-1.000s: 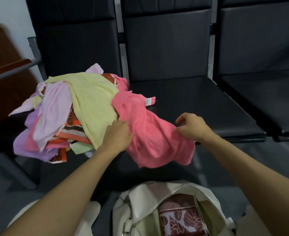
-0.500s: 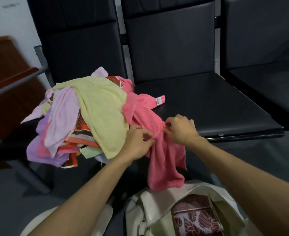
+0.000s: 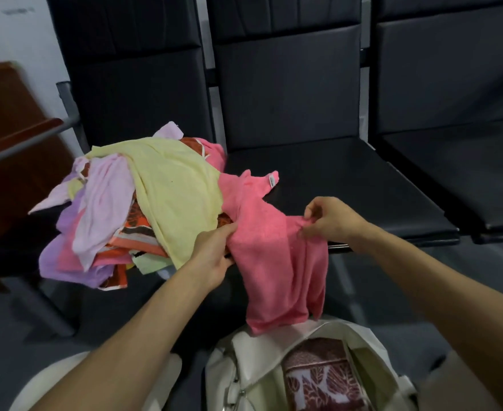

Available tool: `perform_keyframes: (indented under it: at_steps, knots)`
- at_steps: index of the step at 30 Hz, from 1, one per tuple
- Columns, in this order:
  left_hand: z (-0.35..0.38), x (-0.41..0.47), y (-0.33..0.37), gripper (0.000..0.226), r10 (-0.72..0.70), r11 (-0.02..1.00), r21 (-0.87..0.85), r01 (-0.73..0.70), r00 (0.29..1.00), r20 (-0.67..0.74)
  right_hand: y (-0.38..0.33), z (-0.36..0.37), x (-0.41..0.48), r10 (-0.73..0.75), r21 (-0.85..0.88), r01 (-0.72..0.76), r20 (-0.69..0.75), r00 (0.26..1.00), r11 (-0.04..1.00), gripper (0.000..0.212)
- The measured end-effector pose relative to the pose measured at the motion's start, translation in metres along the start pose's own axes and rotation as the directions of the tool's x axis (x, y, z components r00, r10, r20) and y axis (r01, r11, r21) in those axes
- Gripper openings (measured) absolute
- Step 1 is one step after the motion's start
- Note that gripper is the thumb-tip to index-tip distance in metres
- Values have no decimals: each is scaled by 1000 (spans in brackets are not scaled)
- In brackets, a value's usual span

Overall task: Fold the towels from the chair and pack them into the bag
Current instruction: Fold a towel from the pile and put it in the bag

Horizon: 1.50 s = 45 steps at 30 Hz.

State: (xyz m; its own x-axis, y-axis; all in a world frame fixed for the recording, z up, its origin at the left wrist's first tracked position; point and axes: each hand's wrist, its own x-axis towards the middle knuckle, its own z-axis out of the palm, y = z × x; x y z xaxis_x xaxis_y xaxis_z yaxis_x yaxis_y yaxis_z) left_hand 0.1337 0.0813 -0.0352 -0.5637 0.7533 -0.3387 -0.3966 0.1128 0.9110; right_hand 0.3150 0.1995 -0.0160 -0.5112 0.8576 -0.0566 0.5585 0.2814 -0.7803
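A pink towel hangs over the front edge of the black chair seats, one tagged corner still lying on the middle seat. My left hand pinches its upper edge on the left, and my right hand pinches the same edge on the right, so the cloth is stretched between them. To the left, a heap of towels in yellow, lilac, purple and orange covers the left chair seat. Below the pink towel, an open cream bag holds a folded maroon patterned towel.
Three black padded chairs stand in a row; the middle seat and right seat are bare. A brown wooden piece of furniture stands at the far left beside a grey metal armrest. The floor is grey.
My hands moved apart along the pink towel's top edge, the right one going right and up. The bunched cloth has spread wider and now hangs flatter above the bag.
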Motion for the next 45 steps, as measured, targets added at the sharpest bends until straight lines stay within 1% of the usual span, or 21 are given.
perform_keyframes:
  at_steps: [3,5,6,8,10,11,13,15,18,22,26,29,30,32,34,35,36,39,41,43,45]
  knots:
    - [-6,-11,-2,14,16,993,119,-21,999,47,4,-14,-11,20,57,-18,-32,999,998,35]
    - [-8,-16,-3,14,41,981,187,-52,997,59,5,-22,-20,65,114,-70,44,997,991,29]
    - [-10,-17,-5,13,37,979,199,-47,998,53,6,-23,-24,99,143,-113,102,990,983,30]
    - [-18,-21,-11,12,17,982,190,-25,999,44,7,-21,-30,177,172,-208,182,967,963,44]
    - [-23,-23,-17,19,-53,992,120,48,998,43,13,-18,-33,266,156,-295,181,947,943,49]
    - [-27,-22,-19,23,-93,993,75,90,995,36,16,-15,-36,299,117,-320,168,939,940,44]
    - [-31,-20,-23,29,-149,988,57,147,988,43,21,-10,-39,320,62,-335,176,931,940,32]
    - [-31,-21,-21,31,-170,983,89,161,980,104,22,-6,-39,302,136,-333,203,931,933,20]
    - [-30,-23,-13,27,-118,990,101,101,978,175,17,-6,-39,339,286,-383,193,921,878,19]
    - [-33,-29,0,15,0,999,41,-5,994,111,12,-10,-48,391,311,-432,188,901,846,15]
    - [-34,-34,8,18,46,999,23,-49,994,96,9,-23,-53,331,234,-350,115,936,907,22]
    - [-33,-38,12,19,57,998,32,-60,994,95,16,-32,-57,248,188,-260,89,965,947,14]
    - [-33,-39,13,17,65,997,42,-69,994,91,18,-34,-57,221,161,-230,75,972,960,18]
    - [-32,-42,14,13,87,994,62,-92,993,76,21,-37,-55,162,-15,-162,-6,987,987,31]
    - [-34,-40,13,10,117,988,100,-121,992,46,22,-43,-53,122,-235,-144,-103,987,961,55]
    - [-35,-39,12,12,126,984,127,-128,992,23,22,-48,-52,130,-304,-161,-121,984,939,64]
    - [-37,-37,12,14,133,977,167,-131,991,0,24,-53,-51,149,-356,-179,-112,982,917,65]
    - [-43,-33,9,10,168,940,308,-148,985,-39,35,-62,-54,233,-427,-209,5,972,880,44]
    - [-44,-30,5,9,186,927,340,-162,982,-38,41,-62,-58,242,-366,-205,59,968,908,33]
    - [-43,-31,1,20,170,919,363,-153,985,-15,43,-60,-62,232,-148,-209,154,961,967,29]
    - [-41,-35,-3,23,127,908,398,-131,991,36,41,-58,-68,208,96,-238,251,945,967,38]
